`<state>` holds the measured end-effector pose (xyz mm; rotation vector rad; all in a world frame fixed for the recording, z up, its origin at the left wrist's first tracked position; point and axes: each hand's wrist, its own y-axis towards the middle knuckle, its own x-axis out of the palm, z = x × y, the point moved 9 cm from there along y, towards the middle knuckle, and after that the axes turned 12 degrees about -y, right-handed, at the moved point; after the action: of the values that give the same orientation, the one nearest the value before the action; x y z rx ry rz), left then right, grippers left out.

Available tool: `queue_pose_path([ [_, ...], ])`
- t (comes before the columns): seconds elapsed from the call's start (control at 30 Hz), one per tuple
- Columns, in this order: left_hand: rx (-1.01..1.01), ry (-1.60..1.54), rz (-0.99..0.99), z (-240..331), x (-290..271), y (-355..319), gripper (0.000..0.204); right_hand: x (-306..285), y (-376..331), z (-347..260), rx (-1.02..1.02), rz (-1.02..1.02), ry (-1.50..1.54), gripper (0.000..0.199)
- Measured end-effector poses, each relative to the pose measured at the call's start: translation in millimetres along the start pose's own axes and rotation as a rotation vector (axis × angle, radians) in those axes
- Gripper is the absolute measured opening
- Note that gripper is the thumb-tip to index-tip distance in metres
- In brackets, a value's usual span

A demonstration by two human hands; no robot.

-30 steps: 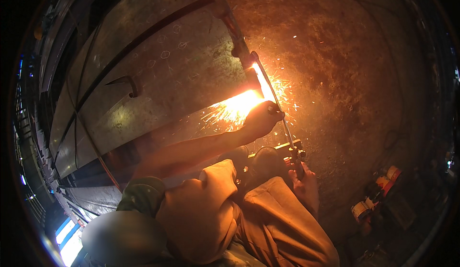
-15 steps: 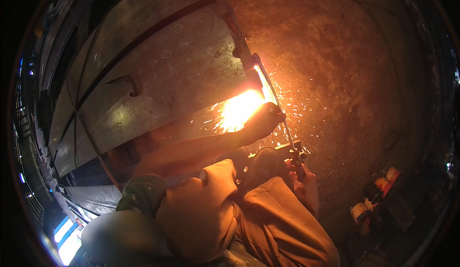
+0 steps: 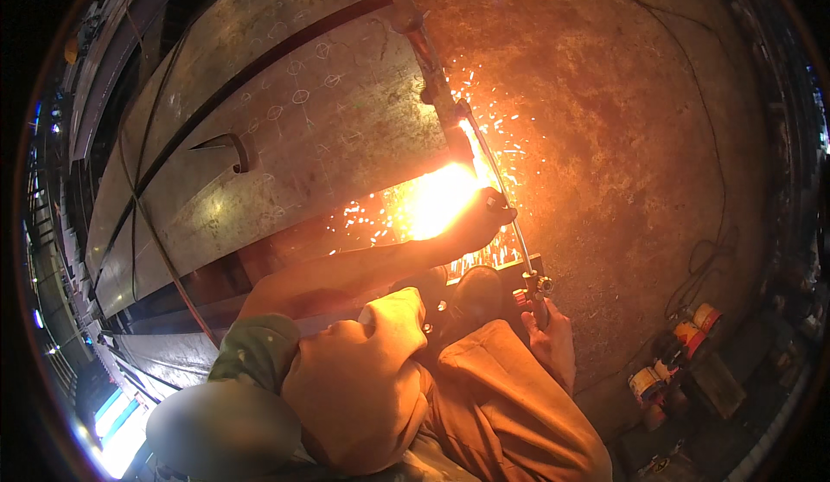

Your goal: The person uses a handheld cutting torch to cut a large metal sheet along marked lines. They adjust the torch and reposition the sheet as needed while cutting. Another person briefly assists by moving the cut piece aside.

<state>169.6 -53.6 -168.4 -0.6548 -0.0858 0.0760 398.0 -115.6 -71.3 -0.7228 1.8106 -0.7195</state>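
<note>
A long cutting torch (image 3: pixel 521 242) runs from its angled head beside the plate's edge down to a valved handle near my knees. My left hand (image 3: pixel 484 220) is closed around the torch tube partway along it, darkened against the glare. Farther down, my right hand (image 3: pixel 553 341) grips the torch handle by the valves; some of its fingers are hidden. A large steel plate (image 3: pixel 346 123) with chalk circles lies to the left. White-hot glare (image 3: pixel 437 198) and flying sparks hide the cut at the plate's near right corner.
A curved metal hook (image 3: pixel 240 152) lies on the plate. A hose (image 3: pixel 169 253) crosses the plate's left part. Several orange and white cans (image 3: pixel 690 335) stand at lower right, with a thin cable (image 3: pixel 713 248) on the floor (image 3: pixel 622 153). My bent legs (image 3: pixel 510 387) are close below the torch.
Sparks now spread wider, up past the torch head and left beneath the plate, and the surroundings look brighter. Both hands and the torch stay in nearly the same place.
</note>
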Motion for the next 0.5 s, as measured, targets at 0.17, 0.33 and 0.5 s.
queue_pose_path([
  [0.17,0.063,-0.171,-0.032,-10,0,5,0.037,-6,-4,-9,0.009,-0.002,0.059,0.027],
  [0.33,-0.022,-0.024,0.106,-8,4,7,0.035,-1,-1,2,-0.018,0.035,-0.015,0.026],
  [0.5,-0.112,0.031,-0.005,-11,5,5,0.035,-2,-1,0,-0.021,0.037,-0.039,0.026],
])
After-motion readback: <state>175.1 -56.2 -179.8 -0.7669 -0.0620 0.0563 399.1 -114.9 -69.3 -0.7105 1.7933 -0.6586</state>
